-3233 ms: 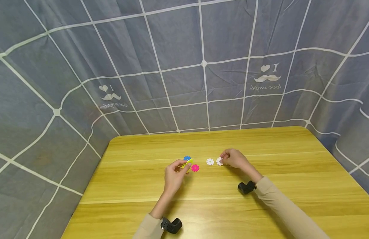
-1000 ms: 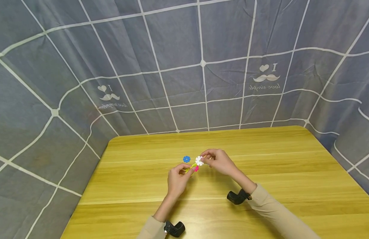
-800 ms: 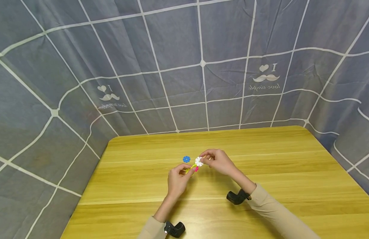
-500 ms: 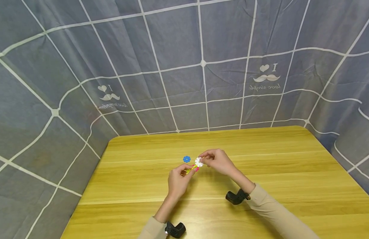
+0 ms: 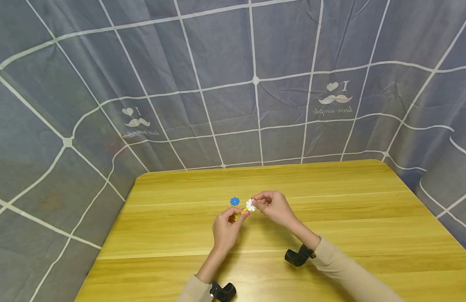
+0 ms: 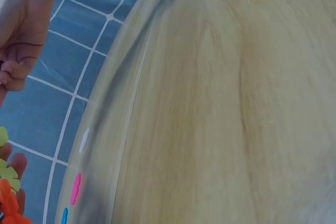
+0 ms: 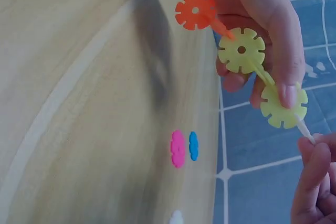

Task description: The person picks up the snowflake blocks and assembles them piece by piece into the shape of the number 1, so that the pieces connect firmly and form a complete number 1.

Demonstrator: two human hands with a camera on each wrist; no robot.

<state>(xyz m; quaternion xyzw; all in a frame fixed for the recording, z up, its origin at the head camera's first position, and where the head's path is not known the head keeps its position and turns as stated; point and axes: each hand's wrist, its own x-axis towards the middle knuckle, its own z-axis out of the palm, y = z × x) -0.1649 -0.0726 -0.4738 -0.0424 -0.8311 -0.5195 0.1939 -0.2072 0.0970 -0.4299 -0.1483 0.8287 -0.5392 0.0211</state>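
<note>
In the head view my left hand (image 5: 225, 228) pinches a linked chain of notched plastic discs. The right wrist view shows it as an orange disc (image 7: 195, 10), more orange and yellow pieces seen partly edge-on, a yellow disc (image 7: 241, 50) and an end yellow disc (image 7: 273, 109) under my left thumb. My right hand (image 5: 276, 207) pinches a white notched disc (image 5: 250, 204) between thumb and fingers. Edge-on in the right wrist view, the white disc (image 7: 305, 128) meets the end yellow disc's rim; how deep it sits I cannot tell.
On the wooden table (image 5: 172, 235) lie a blue disc (image 5: 234, 201), a pink disc (image 7: 178, 149) and another white disc (image 6: 84, 140), which the head view hides. Behind the table hangs a grey curtain (image 5: 225, 109) with white lines.
My right hand has lifted the white disc off the table and brought it left to the chain. My left hand has shifted slightly right. Over the last half second both barely move.
</note>
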